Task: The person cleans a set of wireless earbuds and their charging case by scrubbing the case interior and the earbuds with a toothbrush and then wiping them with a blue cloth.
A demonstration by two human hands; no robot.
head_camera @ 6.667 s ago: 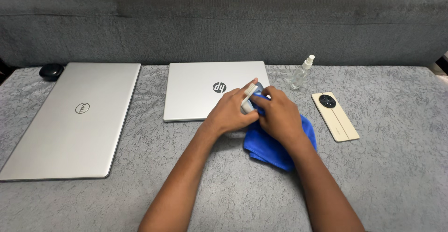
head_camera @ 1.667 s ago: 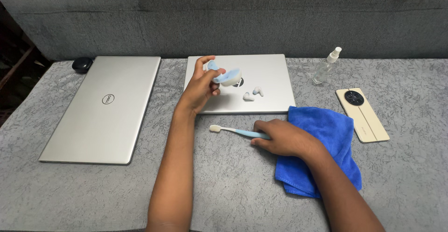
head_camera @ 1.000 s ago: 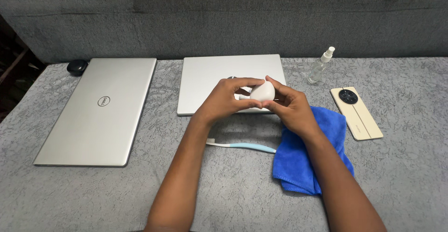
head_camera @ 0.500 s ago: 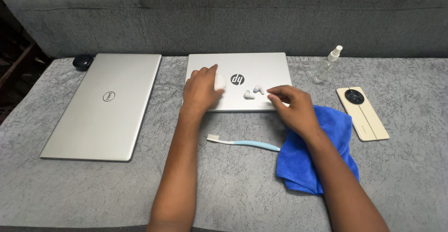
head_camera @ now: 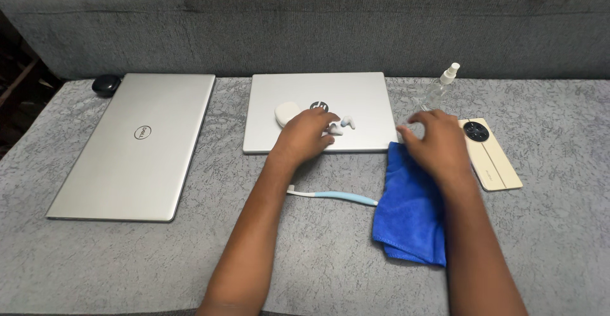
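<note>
Having set the white earbud case [head_camera: 287, 113] down shut on the small laptop [head_camera: 362, 93] just beside it, the left hand [head_camera: 305, 135] now closes its grip on an earbud [head_camera: 347, 123], while the right hand [head_camera: 438, 143], fingers spread and empty, has drifted toward the phone [head_camera: 492, 157] over the blue cloth [head_camera: 410, 211].

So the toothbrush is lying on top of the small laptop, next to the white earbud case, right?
Not quite. The head view shows the toothbrush lying on the grey cushion, in front of the small laptop, between the two forearms. The white earbud case does sit on that laptop's lid, just beside the left hand, whose fingers reach the earbuds.
</note>
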